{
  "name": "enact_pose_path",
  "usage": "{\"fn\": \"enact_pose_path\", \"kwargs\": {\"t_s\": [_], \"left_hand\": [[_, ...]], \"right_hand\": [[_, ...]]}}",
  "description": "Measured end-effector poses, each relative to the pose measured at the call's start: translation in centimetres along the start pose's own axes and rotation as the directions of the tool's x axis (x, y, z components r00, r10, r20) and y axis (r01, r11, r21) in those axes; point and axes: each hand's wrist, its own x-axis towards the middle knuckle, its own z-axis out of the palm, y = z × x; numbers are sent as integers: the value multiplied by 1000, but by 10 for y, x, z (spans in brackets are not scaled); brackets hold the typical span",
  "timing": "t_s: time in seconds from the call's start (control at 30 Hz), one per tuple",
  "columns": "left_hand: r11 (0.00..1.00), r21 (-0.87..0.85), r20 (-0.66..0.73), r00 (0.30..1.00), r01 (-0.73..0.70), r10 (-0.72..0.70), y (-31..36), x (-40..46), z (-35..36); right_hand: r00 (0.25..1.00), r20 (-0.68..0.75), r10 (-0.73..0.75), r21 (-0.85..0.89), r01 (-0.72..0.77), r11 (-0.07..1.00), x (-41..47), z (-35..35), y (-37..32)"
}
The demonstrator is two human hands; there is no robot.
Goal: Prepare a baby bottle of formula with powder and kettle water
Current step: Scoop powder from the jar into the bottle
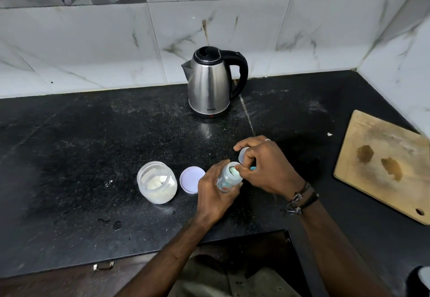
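Note:
My left hand (213, 194) grips a small clear baby bottle (229, 177) with printed marks, tilted with its open mouth toward my right hand. My right hand (265, 168) is closed around the bottle's translucent cap (243, 153) and a teal part (253, 168), with its fingertips at the bottle's mouth. An open plastic jar (156, 182) holding white powder stands left of my hands, and its pale lilac lid (191, 178) lies beside it. A steel electric kettle (210, 85) with a black handle stands at the back, lid closed.
The black stone counter (93, 152) is dusted with powder specks and a few water drops near its front edge. A worn wooden cutting board (384, 164) lies at the right. Tiled walls close off the back and right side.

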Motion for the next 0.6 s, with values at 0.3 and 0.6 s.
{"fn": "enact_pose_path", "kwargs": {"t_s": [0.3,0.6], "left_hand": [[995,-80,-49,997,56,-60,1,3,1],[992,-89,-47,995,84,-89,-5,5,12]], "right_hand": [[985,-118,124,281,-86,956,-2,4,27],[952,-296,78,171,-28,985,-6,2,35]]}}
